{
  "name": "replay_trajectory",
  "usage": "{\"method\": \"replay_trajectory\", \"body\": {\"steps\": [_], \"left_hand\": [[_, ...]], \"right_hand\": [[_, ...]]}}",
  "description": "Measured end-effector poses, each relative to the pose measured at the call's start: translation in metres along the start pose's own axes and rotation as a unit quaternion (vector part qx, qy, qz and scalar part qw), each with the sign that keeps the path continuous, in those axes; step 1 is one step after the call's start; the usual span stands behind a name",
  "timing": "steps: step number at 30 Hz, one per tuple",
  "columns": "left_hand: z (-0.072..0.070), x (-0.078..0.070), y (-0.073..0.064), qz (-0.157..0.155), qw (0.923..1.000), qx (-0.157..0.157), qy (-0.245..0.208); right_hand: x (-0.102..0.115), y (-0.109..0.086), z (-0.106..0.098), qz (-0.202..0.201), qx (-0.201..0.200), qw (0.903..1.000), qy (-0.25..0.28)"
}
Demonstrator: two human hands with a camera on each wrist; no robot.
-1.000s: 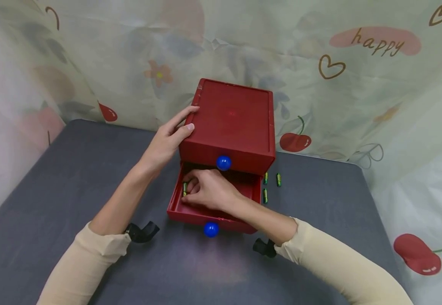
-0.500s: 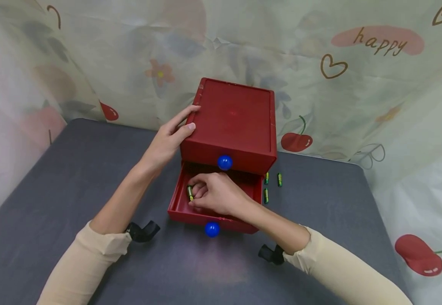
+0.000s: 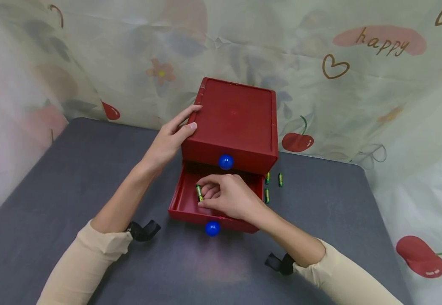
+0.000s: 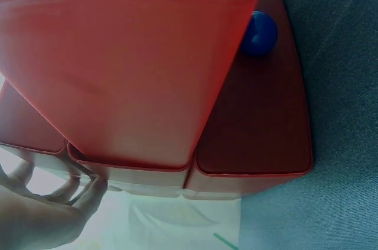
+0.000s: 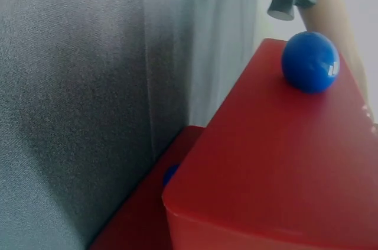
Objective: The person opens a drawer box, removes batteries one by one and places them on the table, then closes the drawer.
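In the head view a red drawer cabinet (image 3: 236, 114) with blue knobs stands on the grey table, its middle drawer (image 3: 183, 214) pulled out. Over that drawer my right hand (image 3: 232, 195) pinches a small green and yellow battery (image 3: 199, 192) between thumb and fingertips. My left hand (image 3: 167, 142) rests on the cabinet's upper left edge with its fingers extended; the left wrist view shows fingers (image 4: 82, 197) along the side of the cabinet. The right wrist view shows the pulled-out drawer's front (image 5: 266, 143) and its blue knob (image 5: 310, 62), but not the right hand's fingers.
Three more batteries lie on the table just right of the drawer, one battery (image 3: 280, 179) a little apart from the others. A patterned curtain (image 3: 129, 55) hangs behind the grey table (image 3: 320, 212). A black wrist mount (image 3: 145, 231) sits at the left forearm.
My right hand has drawn back to the right from the drawer's left side, bringing the pinched battery along. The left hand keeps its place on the cabinet.
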State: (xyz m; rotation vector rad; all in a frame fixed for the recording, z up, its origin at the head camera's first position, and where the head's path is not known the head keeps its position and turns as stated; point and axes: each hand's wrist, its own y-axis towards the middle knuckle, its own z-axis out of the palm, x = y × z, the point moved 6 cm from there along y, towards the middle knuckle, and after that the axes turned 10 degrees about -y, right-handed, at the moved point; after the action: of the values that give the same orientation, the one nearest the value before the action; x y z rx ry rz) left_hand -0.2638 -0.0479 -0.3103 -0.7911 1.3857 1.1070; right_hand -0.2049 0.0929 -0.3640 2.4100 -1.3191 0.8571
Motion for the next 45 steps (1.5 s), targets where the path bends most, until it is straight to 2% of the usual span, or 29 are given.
{"method": "replay_trajectory", "body": {"steps": [16,28,36,45], "left_hand": [[0.006,0.001,0.004,0.005,0.9999,0.010,-0.013],[0.006,0.001,0.002,0.003,1.0000,0.005,-0.001],[0.005,0.000,0.001,0.002,1.0000,0.006,-0.007],[0.000,0.000,0.002,-0.003,0.9999,0.004,-0.016]], "right_hand": [[-0.010,-0.033,-0.024,0.028,-0.049,0.9981,0.024],[-0.016,-0.052,-0.036,0.016,-0.059,0.9941,0.089],[-0.023,-0.069,-0.047,0.046,-0.074,0.9894,0.116],[-0.009,-0.082,-0.064,0.075,-0.081,0.9858,0.127]]}}
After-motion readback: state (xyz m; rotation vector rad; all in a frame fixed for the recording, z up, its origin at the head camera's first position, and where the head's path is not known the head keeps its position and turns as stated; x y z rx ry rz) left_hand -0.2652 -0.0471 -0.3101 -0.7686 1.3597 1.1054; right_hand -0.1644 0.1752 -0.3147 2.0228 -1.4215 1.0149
